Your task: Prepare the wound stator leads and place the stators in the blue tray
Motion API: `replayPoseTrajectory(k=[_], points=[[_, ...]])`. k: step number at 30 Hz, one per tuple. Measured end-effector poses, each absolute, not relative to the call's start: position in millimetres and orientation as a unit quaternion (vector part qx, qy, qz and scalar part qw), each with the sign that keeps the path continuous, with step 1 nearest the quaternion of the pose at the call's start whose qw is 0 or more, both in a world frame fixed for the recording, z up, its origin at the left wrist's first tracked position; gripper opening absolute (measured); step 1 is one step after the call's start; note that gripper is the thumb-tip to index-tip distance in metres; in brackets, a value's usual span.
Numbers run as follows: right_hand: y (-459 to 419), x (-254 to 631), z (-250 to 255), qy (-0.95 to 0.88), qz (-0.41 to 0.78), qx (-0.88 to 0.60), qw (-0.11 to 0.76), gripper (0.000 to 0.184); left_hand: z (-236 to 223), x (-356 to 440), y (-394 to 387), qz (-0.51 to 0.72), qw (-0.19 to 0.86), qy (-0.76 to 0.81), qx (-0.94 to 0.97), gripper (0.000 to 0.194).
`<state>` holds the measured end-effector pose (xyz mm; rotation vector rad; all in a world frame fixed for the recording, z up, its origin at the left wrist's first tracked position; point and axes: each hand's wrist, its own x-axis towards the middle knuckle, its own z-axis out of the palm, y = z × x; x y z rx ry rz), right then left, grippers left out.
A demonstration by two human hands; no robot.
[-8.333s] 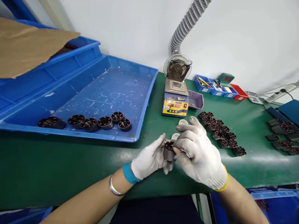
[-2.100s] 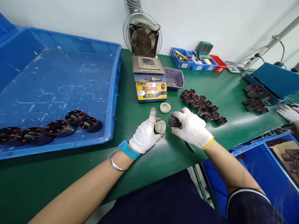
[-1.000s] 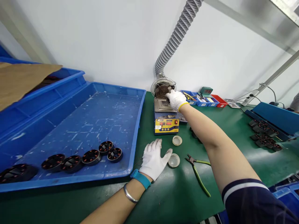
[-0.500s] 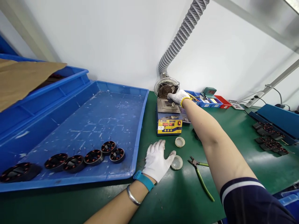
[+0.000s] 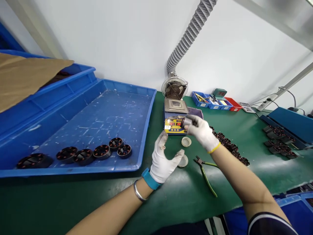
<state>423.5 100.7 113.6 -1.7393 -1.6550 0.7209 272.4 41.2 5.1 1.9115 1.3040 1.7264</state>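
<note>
Six rings (image 5: 102,155) in the lower-left tray (image 5: 114,112) look done, I guess the bunch (image 5: 227,141) at right isn't, and mid-frame the right hand (image 5: 202,133) grips another ring (image 5: 187,122), the left hand (image 5: 163,163) spread, holding nothing.

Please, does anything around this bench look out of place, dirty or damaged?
Nothing looks clearly spilled or broken. The blue tray has pale scuffs on its floor, probably wear, and the gloved left hand has grey, stained fingertips. The pliers lie spread open, slightly untidy.
</note>
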Motion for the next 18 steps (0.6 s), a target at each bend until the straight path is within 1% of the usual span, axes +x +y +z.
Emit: replayPoseTrajectory(k=[2,5,7,9,12,13,15,18], points=[[65.8,420.8,89.5,-0.607,0.319,-0.629,0.367,0.066,17.6,273.3,34.2,0.585,0.143,0.453,0.657,0.071],[32.4,417.9,63.5,-0.576,0.367,-0.590,0.431,0.074,33.5,275.1,24.9,0.548,0.255,0.457,0.653,0.084],[21.4,418.4,54.9,-0.577,0.370,-0.566,0.458,0.077,42.4,275.6,19.5,0.537,0.315,0.450,0.640,0.087],[14.9,418.8,52.0,-0.591,0.361,-0.554,0.462,0.076,50.6,275.3,13.7,0.525,0.319,0.452,0.647,0.074],[9.0,416.9,52.6,-0.621,0.319,-0.573,0.429,0.070,60.9,274.3,6.4,0.482,0.277,0.473,0.683,0.034],[8.1,416.3,53.1,-0.634,0.293,-0.583,0.415,0.069,63.5,272.9,6.0,0.465,0.267,0.481,0.694,0.024],[7.7,417.0,54.2,-0.661,0.250,-0.586,0.397,0.071,68.2,264.8,10.1,0.436,0.247,0.490,0.713,0.018],[8.8,428.6,57.5,-0.711,0.188,-0.579,0.352,0.073,78.9,229.3,26.9,0.389,0.158,0.513,0.749,0.022]])
